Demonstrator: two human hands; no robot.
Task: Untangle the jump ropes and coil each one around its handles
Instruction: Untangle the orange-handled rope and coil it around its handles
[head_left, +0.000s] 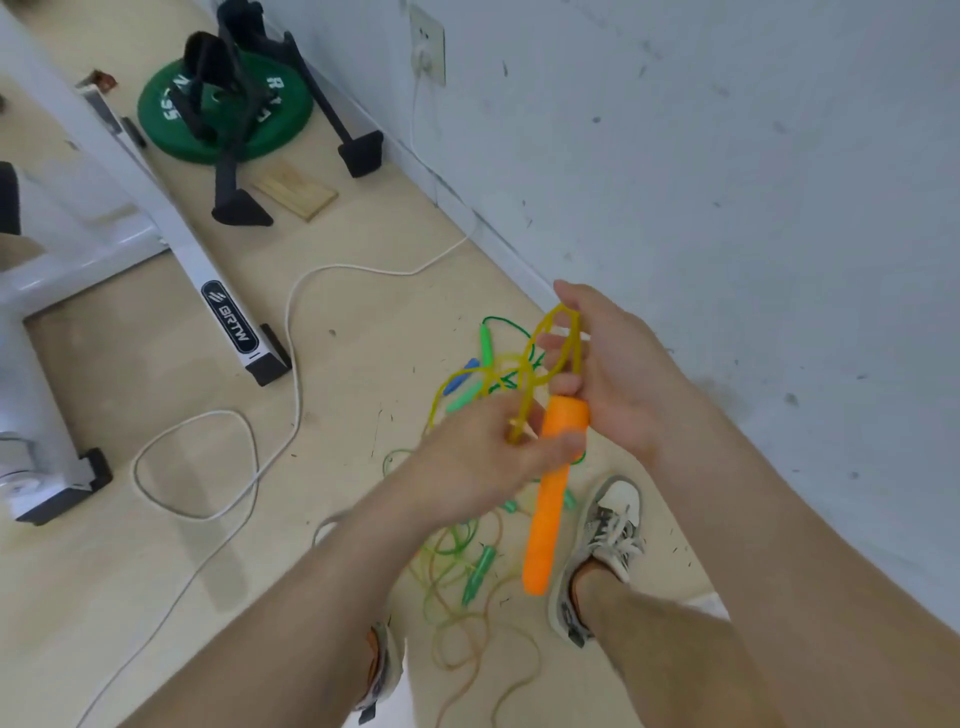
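Head view, left to right. White metal machine frame (156, 208) with a black label runs across the pale floor; behind it lies a round green weight plate (171, 119) with black stand legs over it, and a flat wooden board (296, 195) just beside. Thin white cable (208, 467) loops over the floor from the wall socket (428, 47). At centre, left hand (483, 462) with fingers curled, pinching the yellow translucent cord (537, 338) close to where it meets the long orange plastic handle (545, 519); thumb lies against that handle. Handle hangs tilted, its lower end down toward the floor, its upper end between both hands. Right hand (618, 374) just beside, fingers hooked through several loops of the same cord, which stand above the handle top; lowest fingers touch the handle's upper end. Both hands held well above the floor. Below and behind them, on the floor, a tangle of thin green cord (452, 551) with green plastic handles (478, 571) and a blue handle (470, 366), partly hidden by the arms. Grey-and-white laced shoe (602, 545) stands just right of the tangle. Scuffed pale wall (727, 156) fills the right side.
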